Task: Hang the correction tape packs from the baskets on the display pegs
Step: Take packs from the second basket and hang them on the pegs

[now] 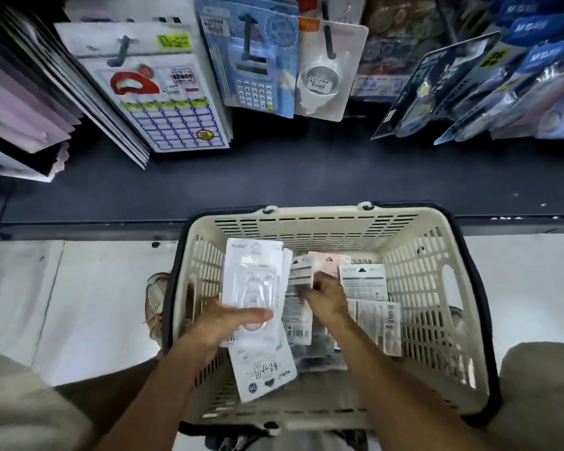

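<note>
A cream plastic basket (437,271) with dark handles sits on the floor below me, holding several white correction tape packs. My left hand (232,320) grips a stack of packs (253,275), thumb across the clear blister. My right hand (324,297) reaches into the basket and pinches a blurred pack (302,271) at its lower end. More packs lie flat at the right (365,281) and one leans at the near side (264,375). Display pegs (248,37) with hanging goods are above.
Hanging on the display are a label sheet pack (163,102), a calculator pack (258,70), a tape roll pack (326,73) and blue packs (518,86) at the right. A dark shelf base (306,177) runs below them. My shoe (157,297) stands left of the basket.
</note>
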